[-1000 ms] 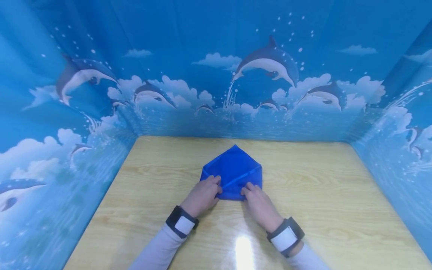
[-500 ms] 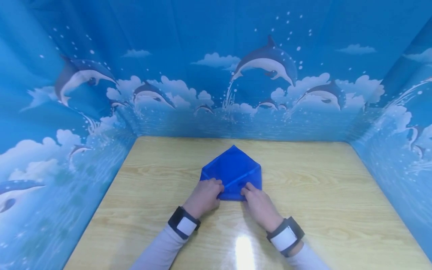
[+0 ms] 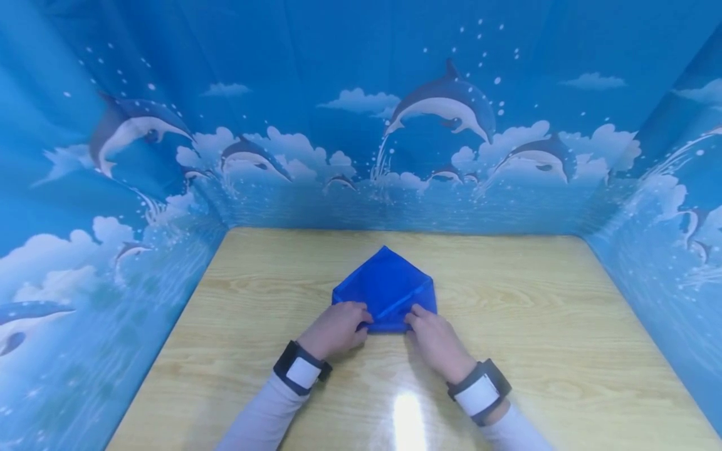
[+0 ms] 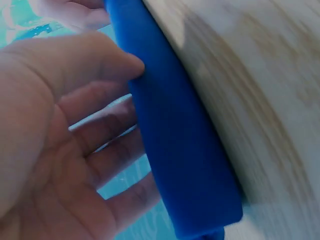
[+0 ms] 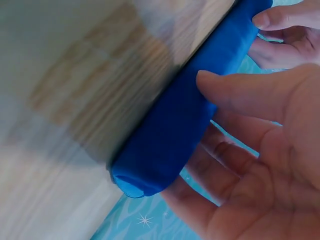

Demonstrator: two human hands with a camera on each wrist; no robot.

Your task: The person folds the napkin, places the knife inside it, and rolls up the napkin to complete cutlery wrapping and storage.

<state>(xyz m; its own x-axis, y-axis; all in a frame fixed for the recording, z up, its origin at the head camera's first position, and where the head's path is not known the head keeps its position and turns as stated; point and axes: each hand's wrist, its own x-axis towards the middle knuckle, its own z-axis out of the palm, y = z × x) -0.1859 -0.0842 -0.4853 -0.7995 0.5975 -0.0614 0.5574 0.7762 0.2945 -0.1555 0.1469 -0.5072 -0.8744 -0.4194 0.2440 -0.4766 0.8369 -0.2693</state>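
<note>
A folded blue cloth (image 3: 385,279) lies on the table, its pointed end facing away from me and its near edge made into a thick, rounded fold. My left hand (image 3: 337,327) grips the left part of that near fold, thumb in front and fingers over the top. On the right part, my right hand (image 3: 439,346) holds the same fold in a similar way. Up close in the left wrist view, the thumb presses the smooth face of the blue fold (image 4: 170,135). The right wrist view shows the roll's open end (image 5: 131,187) beside the fingers.
The wood-grain table (image 3: 564,332) extends on both sides of the cloth. A blue curtain (image 3: 316,207) printed with dolphins and clouds stands along its back and sides. Black bands with white patches wrap both wrists.
My left hand has drawn a little toward the near edge of the cloth. The cloth's far point has shifted slightly left and nearer. My right hand stays almost in place.
</note>
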